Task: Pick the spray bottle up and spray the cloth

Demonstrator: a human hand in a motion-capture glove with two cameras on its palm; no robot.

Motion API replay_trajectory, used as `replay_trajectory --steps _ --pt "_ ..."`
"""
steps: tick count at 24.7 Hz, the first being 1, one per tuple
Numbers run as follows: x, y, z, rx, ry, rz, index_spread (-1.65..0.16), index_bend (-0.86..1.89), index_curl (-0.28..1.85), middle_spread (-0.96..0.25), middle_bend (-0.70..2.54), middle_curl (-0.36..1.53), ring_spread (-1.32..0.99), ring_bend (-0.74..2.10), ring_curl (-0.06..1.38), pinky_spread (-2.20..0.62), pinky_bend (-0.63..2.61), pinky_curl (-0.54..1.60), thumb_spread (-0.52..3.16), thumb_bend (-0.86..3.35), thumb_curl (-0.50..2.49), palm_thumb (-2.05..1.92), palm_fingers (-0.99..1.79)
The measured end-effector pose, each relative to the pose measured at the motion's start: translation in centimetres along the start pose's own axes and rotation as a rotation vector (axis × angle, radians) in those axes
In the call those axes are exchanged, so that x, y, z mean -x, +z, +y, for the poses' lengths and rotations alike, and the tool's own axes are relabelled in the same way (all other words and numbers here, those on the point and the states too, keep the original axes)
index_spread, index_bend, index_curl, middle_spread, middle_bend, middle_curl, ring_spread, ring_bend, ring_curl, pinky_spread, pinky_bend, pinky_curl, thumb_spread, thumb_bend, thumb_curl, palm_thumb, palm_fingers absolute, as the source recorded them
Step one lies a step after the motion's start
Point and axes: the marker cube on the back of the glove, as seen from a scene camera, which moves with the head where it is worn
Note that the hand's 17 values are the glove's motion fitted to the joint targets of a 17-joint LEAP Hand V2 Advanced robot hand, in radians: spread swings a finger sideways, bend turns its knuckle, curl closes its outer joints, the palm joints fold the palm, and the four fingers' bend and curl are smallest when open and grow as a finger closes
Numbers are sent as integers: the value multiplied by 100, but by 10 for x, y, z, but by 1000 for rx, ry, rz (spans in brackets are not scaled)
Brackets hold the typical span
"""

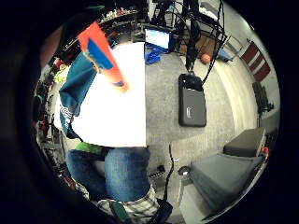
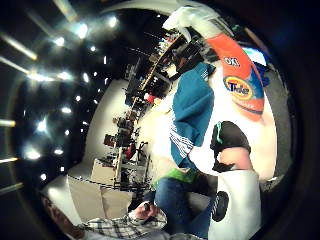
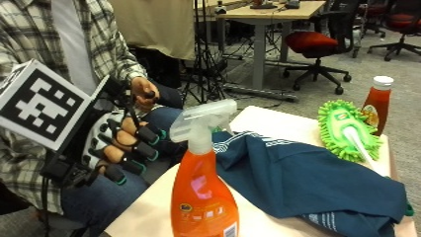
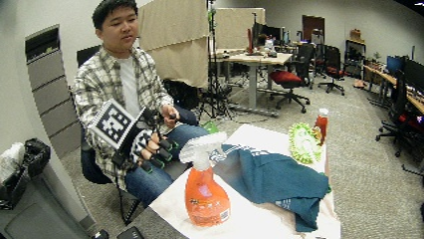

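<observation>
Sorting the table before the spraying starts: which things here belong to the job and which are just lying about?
For the job: spray bottle, standing untouched; cloth, spread out beside it; gloved right hand, off the table.

Lying about: green duster; sauce bottle.

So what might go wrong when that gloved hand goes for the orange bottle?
The spray bottle stands upright near the table's edge, so a clumsy reach by the gloved right hand, now beside it and holding nothing, might tip it off. Its nozzle appears to point away from the blue cloth, so an early squeeze may miss it and perhaps wet the green duster.
</observation>
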Motion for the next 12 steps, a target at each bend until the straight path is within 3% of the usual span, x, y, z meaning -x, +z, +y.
replay_trajectory --steps 4,12 --pt "-17 -4 -27 78 -28 -99 -23 14 32 -3 24 33 -3 42 30 15 23 23 104 19 46 83 45" --pt "-41 9 -68 27 -59 -401 -23 15 31 -3 23 34 -4 39 30 14 23 26 103 14 48 87 44"
